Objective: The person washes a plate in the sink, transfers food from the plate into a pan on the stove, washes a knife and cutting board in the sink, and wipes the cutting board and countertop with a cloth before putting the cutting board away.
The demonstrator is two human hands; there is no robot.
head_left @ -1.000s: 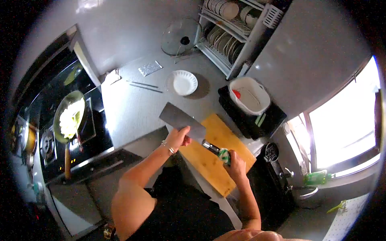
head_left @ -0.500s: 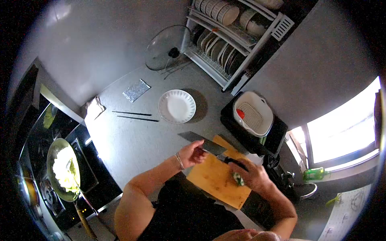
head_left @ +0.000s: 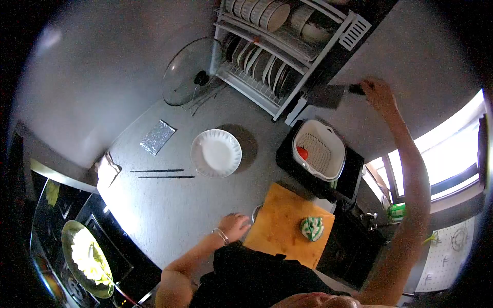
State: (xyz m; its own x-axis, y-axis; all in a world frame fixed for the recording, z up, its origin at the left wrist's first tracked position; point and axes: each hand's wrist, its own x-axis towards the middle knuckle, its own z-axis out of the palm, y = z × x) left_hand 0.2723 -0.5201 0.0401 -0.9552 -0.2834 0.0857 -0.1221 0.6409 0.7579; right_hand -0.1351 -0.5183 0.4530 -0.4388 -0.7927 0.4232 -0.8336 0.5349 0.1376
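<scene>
Gripping cleaver handle [head_left: 356, 89] in right hand [head_left: 379, 93], blade [head_left: 326, 96] outward, prob for safety; resting empty-looking left hand [head_left: 235, 227] half-open near board [head_left: 280, 220].

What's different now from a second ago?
The right hand has carried the cleaver up from the cutting board to beside the dish rack, letting go of the green-and-white cloth, now on the board. The left hand has left the blade. The bowl and chopsticks stayed put.
</scene>
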